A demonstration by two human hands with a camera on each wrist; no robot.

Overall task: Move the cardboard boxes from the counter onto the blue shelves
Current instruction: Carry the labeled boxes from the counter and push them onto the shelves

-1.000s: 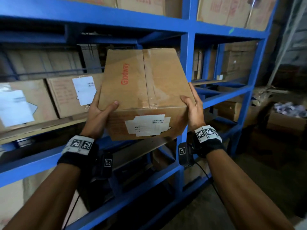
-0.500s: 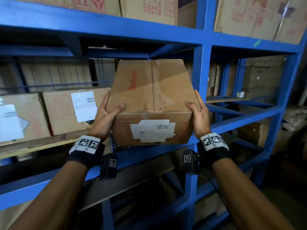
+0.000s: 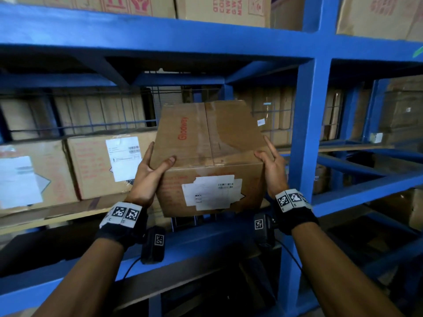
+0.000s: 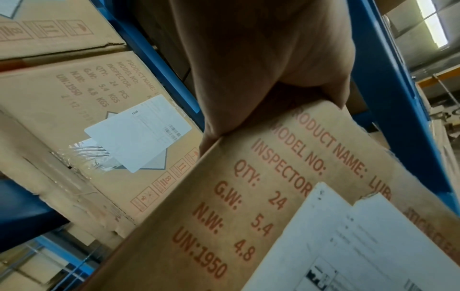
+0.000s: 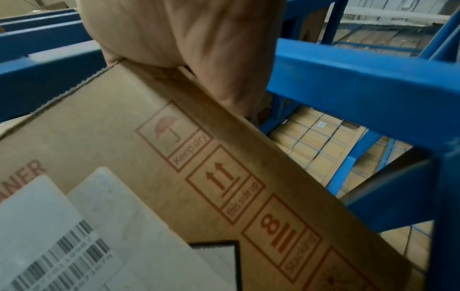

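Observation:
I hold a brown cardboard box with red "Glodway" print and a torn white label between both hands, at the open bay of the blue shelves. My left hand grips its left near corner, thumb on top and fingers along the side. On the right near corner my right hand does the same. The box's far end is over the shelf level and its near end tilts toward me. The left wrist view shows the left hand on the box. The right wrist view shows the right hand on the box.
Two labelled boxes stand on the same shelf just left of the held box. A blue upright rises close to its right side. More boxes fill the shelf above, and a wire grid with cartons closes the back.
Both hands have carried the box up and forward into the shelf bay, between the labelled boxes and the blue upright. My grip on it is the same.

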